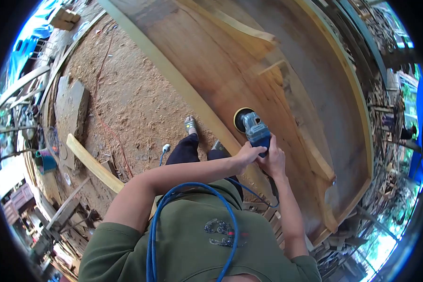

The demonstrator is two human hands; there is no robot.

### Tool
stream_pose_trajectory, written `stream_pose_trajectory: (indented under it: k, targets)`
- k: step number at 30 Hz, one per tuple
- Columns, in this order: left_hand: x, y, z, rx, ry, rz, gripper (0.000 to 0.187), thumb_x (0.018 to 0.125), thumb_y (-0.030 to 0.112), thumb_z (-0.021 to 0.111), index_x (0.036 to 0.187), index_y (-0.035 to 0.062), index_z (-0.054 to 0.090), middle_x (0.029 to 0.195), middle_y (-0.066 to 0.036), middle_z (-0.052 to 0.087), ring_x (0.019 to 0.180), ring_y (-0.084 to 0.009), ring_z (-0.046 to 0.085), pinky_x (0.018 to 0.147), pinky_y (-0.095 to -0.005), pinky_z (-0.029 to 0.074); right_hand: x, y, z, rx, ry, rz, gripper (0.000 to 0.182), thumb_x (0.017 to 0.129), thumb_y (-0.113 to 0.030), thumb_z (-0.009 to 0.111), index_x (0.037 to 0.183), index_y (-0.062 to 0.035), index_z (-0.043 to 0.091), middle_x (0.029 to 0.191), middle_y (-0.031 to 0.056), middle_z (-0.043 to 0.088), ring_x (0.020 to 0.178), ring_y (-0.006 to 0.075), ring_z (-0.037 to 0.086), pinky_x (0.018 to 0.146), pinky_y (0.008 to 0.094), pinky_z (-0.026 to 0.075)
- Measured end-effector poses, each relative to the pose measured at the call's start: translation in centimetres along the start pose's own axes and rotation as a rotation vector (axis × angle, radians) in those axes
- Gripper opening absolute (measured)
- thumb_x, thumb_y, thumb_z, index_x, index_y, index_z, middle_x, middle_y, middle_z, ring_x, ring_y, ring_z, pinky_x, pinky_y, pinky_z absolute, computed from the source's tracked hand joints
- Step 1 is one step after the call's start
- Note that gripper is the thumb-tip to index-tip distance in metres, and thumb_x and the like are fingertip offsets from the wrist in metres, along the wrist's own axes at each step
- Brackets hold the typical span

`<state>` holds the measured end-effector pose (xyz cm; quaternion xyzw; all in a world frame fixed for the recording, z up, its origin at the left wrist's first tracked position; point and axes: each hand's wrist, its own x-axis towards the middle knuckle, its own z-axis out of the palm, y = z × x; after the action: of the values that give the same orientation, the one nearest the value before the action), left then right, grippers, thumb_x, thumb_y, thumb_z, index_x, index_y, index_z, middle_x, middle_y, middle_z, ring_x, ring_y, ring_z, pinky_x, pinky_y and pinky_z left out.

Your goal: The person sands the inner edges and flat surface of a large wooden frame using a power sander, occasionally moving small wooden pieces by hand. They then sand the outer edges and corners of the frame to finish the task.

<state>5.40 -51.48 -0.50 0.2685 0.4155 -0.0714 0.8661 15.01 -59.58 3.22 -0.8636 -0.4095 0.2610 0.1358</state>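
A disc sander (pixel 257 130) with a blue-grey body and a round, yellow-rimmed pad rests on a broad brown wooden panel (pixel 197 63). My right hand (pixel 273 160) is wrapped round the rear end of its body. From the other side my left hand (pixel 247 156) grips the same end, close against the right hand. The pad lies near the panel's pale edge strip (pixel 174 77). Between the hands and the sander, some fingers are hidden. A blue cable (pixel 236 221) loops over my green shirt.
Curved wooden pieces (pixel 310 152) lie on the panel, and a raised wooden rim (pixel 369 141) bounds its far side. Wood chips cover the ground (pixel 131 89) at left. A white plug (pixel 166 148), a curved plank (pixel 94 164) and a thick slab (pixel 72 120) are also there.
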Motion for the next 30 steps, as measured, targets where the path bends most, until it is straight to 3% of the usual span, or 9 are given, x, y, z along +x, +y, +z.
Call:
stream_pose_trajectory:
  k: [6,9,12,17,22,30]
  targets:
    - [0.2,-3.9,3.8,0.082,-0.108,-0.153,0.038,0.090,0.024,0.060,0.124,0.0078,0.052,0.113,-0.006,0.061,0.097,-0.0160,0.058,0.090,-0.0354,0.045,-5.6,5.0,0.0,0.102,0.077,0.072,0.078,0.066,-0.030,0.082,0.128,-0.0076,0.040,0.097,0.0222,0.067,0.088,0.0424,0.065,0.072,0.0504,0.053]
    - [-0.4,-2.7,4.6,0.023,-0.066,-0.162,0.035,0.090,0.024,0.062,0.120,0.0080,0.056,0.111,-0.005,0.062,0.094,-0.0153,0.059,0.086,-0.0349,0.046,-5.2,5.5,0.1,0.085,0.092,0.038,0.078,0.066,-0.032,0.082,0.127,-0.0076,0.041,0.098,0.0215,0.067,0.088,0.0418,0.065,0.072,0.0500,0.053]
    - [0.5,-0.7,3.0,0.003,-0.023,-0.152,0.027,0.088,0.026,0.066,0.109,0.0109,0.063,0.096,-0.003,0.065,0.081,-0.0136,0.060,0.073,-0.0309,0.048,-2.8,3.8,-0.5,0.081,0.099,0.017,0.077,0.067,-0.036,0.081,0.126,-0.0080,0.041,0.098,0.0209,0.067,0.088,0.0410,0.066,0.071,0.0499,0.053]
    - [2.0,3.7,0.3,-0.035,0.110,0.030,0.021,0.088,0.031,0.065,0.100,0.0143,0.063,0.085,0.000,0.064,0.074,-0.0127,0.058,0.066,-0.0289,0.044,3.6,0.2,-0.6,0.067,0.074,0.053,0.071,0.070,-0.039,0.078,0.123,-0.0074,0.042,0.096,0.0210,0.068,0.086,0.0402,0.066,0.071,0.0505,0.053]
    - [2.5,7.2,-1.7,-0.077,0.157,0.159,0.022,0.089,0.031,0.066,0.103,0.0152,0.062,0.085,0.002,0.063,0.076,-0.0121,0.058,0.073,-0.0294,0.045,8.2,-2.2,-0.1,0.017,0.092,-0.035,0.069,0.071,-0.040,0.075,0.120,-0.0046,0.043,0.093,0.0219,0.068,0.084,0.0404,0.067,0.071,0.0518,0.053]
    - [0.8,2.5,1.9,-0.142,0.235,0.223,0.025,0.088,0.028,0.068,0.107,0.0134,0.061,0.092,0.003,0.062,0.080,-0.0108,0.058,0.073,-0.0267,0.044,4.3,0.7,-0.6,0.014,0.054,-0.111,0.077,0.068,-0.037,0.077,0.128,-0.0040,0.041,0.089,0.0230,0.068,0.082,0.0399,0.068,0.071,0.0510,0.054]
